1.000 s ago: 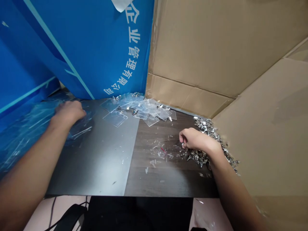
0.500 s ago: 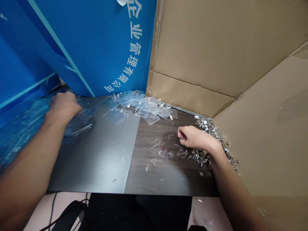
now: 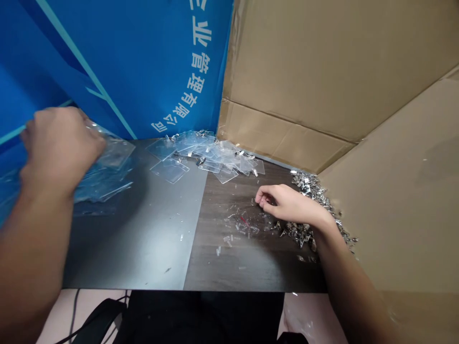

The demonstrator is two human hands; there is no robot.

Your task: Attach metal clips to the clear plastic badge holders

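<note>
My left hand (image 3: pixel 66 143), blurred by motion, grips a clear plastic badge sleeve (image 3: pixel 120 152) at the left of the table. Its fingers are curled and partly hidden behind the back of the hand. Below it lies a heap of clear bluish sleeves (image 3: pixel 98 184). On the right, my right hand (image 3: pixel 281 203) is curled just above the table, beside a pile of small metal clips (image 3: pixel 303 234). Anything inside those fingers is too small or hidden to name. Small clear plastic strips (image 3: pixel 247 227) lie scattered to the left of this hand.
Clear badge sleeves with metal clips attached (image 3: pixel 211 155) form a pile at the back middle. A blue printed panel (image 3: pixel 143 62) stands behind on the left, and cardboard walls (image 3: pixel 304 71) enclose the back and right. The table's front edge (image 3: pixel 215 289) is close to my lap.
My left hand has moved left and nearer, raising a clear sleeve off the heap. My right hand has shifted slightly left, its fingers a little looser. The view has tilted slightly.
</note>
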